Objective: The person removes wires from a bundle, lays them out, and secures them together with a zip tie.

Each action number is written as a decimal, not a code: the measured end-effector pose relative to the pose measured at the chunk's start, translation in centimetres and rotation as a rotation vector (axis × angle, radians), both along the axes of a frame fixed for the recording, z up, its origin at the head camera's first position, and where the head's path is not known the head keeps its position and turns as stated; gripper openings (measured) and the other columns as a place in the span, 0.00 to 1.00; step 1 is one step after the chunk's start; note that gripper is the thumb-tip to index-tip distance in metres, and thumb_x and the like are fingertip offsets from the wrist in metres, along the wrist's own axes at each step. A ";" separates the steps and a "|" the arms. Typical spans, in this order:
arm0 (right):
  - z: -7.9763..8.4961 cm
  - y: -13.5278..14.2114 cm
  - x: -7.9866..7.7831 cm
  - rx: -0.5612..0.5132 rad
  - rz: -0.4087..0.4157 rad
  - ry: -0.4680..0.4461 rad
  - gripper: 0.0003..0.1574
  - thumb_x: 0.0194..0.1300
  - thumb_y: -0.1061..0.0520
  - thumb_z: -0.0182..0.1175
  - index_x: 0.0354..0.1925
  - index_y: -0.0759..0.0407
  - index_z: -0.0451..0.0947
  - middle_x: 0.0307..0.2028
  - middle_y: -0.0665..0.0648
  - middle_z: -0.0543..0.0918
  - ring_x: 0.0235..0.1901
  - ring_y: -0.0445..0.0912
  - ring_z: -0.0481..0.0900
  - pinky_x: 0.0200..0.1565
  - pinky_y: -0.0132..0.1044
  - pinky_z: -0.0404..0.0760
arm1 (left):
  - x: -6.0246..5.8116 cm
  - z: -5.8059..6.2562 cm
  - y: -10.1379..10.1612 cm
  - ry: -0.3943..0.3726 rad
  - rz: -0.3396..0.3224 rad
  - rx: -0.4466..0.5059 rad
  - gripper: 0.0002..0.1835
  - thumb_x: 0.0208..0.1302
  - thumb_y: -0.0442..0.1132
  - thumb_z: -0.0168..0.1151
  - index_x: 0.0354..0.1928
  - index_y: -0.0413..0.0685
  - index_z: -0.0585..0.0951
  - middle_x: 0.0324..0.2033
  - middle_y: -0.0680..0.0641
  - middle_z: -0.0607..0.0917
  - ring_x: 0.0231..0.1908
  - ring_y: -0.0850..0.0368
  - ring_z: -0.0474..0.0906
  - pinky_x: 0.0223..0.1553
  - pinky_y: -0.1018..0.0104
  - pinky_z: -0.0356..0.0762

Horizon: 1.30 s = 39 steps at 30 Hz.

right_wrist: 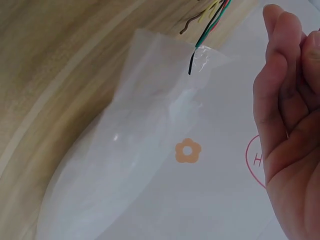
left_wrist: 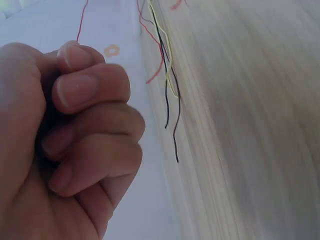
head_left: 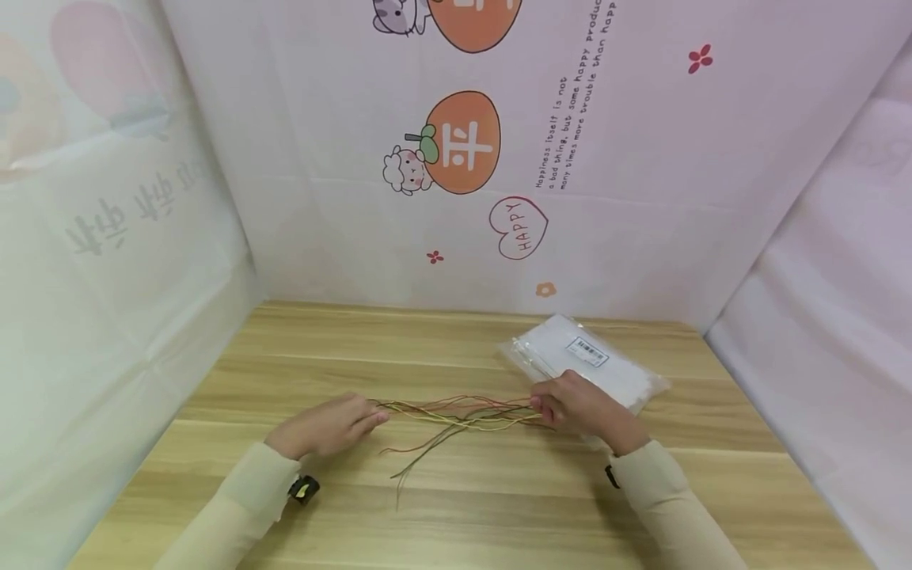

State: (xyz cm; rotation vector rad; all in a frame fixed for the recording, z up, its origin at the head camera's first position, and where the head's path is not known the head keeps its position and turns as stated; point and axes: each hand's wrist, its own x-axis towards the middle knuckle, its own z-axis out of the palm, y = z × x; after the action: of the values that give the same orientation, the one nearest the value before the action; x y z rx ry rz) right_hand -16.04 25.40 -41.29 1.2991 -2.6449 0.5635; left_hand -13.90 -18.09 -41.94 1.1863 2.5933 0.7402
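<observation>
Several thin coloured wires, in red, yellow and dark shades, lie loosely crossed on the table between the two hands. My left hand pinches a red wire between thumb and index finger, its other fingers curled in. To the right, my right hand has its fingertips together at the right end of the red strand; its thumb is partly cut off in the right wrist view. Loose ends of black wire and yellow wire show beyond the left fingers.
A clear plastic bag with white contents and a barcode label lies behind the right hand. The wood-grain table meets a printed cloth wall at the back, with cloth at both sides.
</observation>
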 end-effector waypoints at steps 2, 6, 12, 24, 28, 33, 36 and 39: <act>0.0 0.1 0.1 0.004 -0.006 -0.028 0.23 0.68 0.73 0.62 0.21 0.53 0.72 0.15 0.42 0.73 0.19 0.25 0.63 0.25 0.21 0.68 | -0.1 -0.1 -0.1 0.009 0.008 0.001 0.25 0.86 0.42 0.47 0.21 0.55 0.68 0.17 0.64 0.62 0.18 0.73 0.56 0.23 0.75 0.63; -0.2 0.3 0.2 0.016 -0.025 -0.059 0.23 0.71 0.70 0.62 0.20 0.54 0.73 0.15 0.40 0.70 0.19 0.24 0.62 0.25 0.22 0.67 | 0.0 0.0 -0.2 0.034 0.014 -0.007 0.25 0.85 0.42 0.47 0.21 0.54 0.69 0.17 0.64 0.62 0.18 0.73 0.55 0.24 0.75 0.63; -0.4 0.7 0.1 0.029 -0.048 -0.097 0.23 0.74 0.66 0.62 0.20 0.54 0.74 0.15 0.41 0.69 0.18 0.25 0.60 0.25 0.23 0.67 | 0.2 0.2 -0.3 0.083 0.061 -0.056 0.24 0.85 0.45 0.48 0.22 0.55 0.70 0.19 0.62 0.64 0.21 0.69 0.58 0.29 0.70 0.66; -0.7 1.3 0.3 0.017 -0.046 -0.120 0.23 0.74 0.67 0.62 0.21 0.54 0.75 0.15 0.43 0.72 0.18 0.25 0.62 0.25 0.24 0.68 | 0.2 -0.2 -0.2 0.115 0.083 -0.120 0.24 0.85 0.47 0.47 0.23 0.55 0.70 0.21 0.60 0.68 0.26 0.66 0.63 0.36 0.65 0.70; -0.8 1.4 0.4 0.025 -0.060 -0.174 0.22 0.76 0.66 0.61 0.22 0.55 0.76 0.16 0.43 0.75 0.19 0.26 0.65 0.26 0.25 0.71 | 0.2 -0.4 -0.1 0.133 0.046 -0.108 0.23 0.85 0.44 0.47 0.24 0.54 0.72 0.22 0.60 0.69 0.25 0.69 0.63 0.35 0.65 0.71; -1.1 1.6 0.4 0.041 -0.073 -0.195 0.21 0.77 0.64 0.60 0.24 0.55 0.78 0.17 0.46 0.80 0.19 0.27 0.69 0.27 0.26 0.74 | 0.2 -0.3 0.0 0.144 0.007 -0.097 0.20 0.84 0.41 0.48 0.27 0.51 0.75 0.24 0.60 0.70 0.27 0.70 0.64 0.36 0.63 0.75; -1.3 1.6 0.4 0.047 -0.075 -0.188 0.21 0.77 0.64 0.60 0.24 0.55 0.79 0.17 0.46 0.80 0.18 0.27 0.70 0.28 0.26 0.75 | 0.1 -0.3 0.0 0.114 -0.005 -0.094 0.22 0.84 0.41 0.48 0.25 0.51 0.73 0.22 0.59 0.68 0.24 0.70 0.62 0.33 0.65 0.72; -1.5 1.7 0.3 0.048 -0.074 -0.206 0.21 0.77 0.64 0.60 0.24 0.55 0.79 0.16 0.46 0.80 0.17 0.27 0.69 0.28 0.26 0.76 | 0.1 -0.5 0.0 0.086 -0.009 -0.102 0.23 0.85 0.42 0.48 0.23 0.52 0.71 0.22 0.58 0.70 0.24 0.70 0.64 0.35 0.64 0.77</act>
State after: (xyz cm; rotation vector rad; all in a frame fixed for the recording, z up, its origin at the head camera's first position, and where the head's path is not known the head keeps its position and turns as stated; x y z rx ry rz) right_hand -15.73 27.08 -42.76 1.2088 -2.8759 0.6601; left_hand -13.83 -18.09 -42.41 1.2240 2.6580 0.5593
